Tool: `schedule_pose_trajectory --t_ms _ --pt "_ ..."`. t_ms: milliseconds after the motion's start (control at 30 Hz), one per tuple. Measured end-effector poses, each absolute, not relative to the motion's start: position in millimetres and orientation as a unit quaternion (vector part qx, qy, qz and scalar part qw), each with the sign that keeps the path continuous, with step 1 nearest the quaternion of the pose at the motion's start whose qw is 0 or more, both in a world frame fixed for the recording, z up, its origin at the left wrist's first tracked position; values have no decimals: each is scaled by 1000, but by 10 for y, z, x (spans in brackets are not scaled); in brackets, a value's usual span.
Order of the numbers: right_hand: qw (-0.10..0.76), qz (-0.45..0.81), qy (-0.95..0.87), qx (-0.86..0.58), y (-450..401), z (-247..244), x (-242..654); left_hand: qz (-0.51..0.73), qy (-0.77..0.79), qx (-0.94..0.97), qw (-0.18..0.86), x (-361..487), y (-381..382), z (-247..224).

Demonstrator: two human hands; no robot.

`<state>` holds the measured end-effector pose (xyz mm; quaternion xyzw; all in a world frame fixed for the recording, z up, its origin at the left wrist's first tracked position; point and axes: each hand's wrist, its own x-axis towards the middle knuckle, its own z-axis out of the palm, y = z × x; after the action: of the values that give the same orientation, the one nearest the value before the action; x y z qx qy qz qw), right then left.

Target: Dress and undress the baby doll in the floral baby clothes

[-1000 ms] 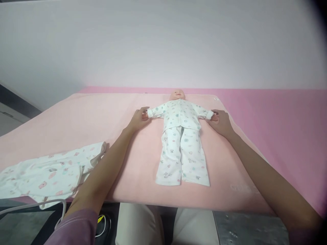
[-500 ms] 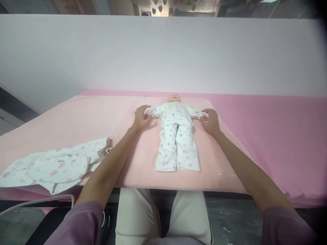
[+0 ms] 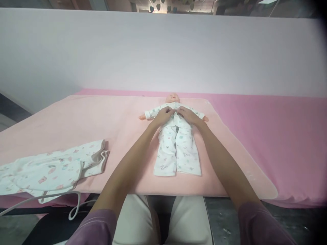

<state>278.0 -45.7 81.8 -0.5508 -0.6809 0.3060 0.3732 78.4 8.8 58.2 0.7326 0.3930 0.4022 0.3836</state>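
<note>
A baby doll (image 3: pixel 173 98) lies on its back with its head toward the wall and both arms spread out. It wears a white printed top (image 3: pixel 176 119) and matching white trousers (image 3: pixel 178 151). My left hand (image 3: pixel 165 115) and my right hand (image 3: pixel 187 114) meet at the middle of the doll's chest, fingers closed on the front of the top on either side of its centre line. The fingertips partly cover the cloth there.
A pale pink mat (image 3: pixel 122 115) lies over a brighter pink sheet (image 3: pixel 276 136). Folded printed baby clothing (image 3: pixel 53 168) rests at the left front edge. Beside it runs a white cable (image 3: pixel 74 204). A white wall (image 3: pixel 163 51) stands behind.
Both hands have moved inward from the doll's two hands to the centre of its chest, closing on the top's front. The doll's hands are now uncovered.
</note>
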Motion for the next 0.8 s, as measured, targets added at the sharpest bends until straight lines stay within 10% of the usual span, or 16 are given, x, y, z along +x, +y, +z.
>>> schedule_pose_trajectory --t_ms 800 --pt "358 288 -738 -494 -479 874 2870 329 390 705 492 609 126 717"
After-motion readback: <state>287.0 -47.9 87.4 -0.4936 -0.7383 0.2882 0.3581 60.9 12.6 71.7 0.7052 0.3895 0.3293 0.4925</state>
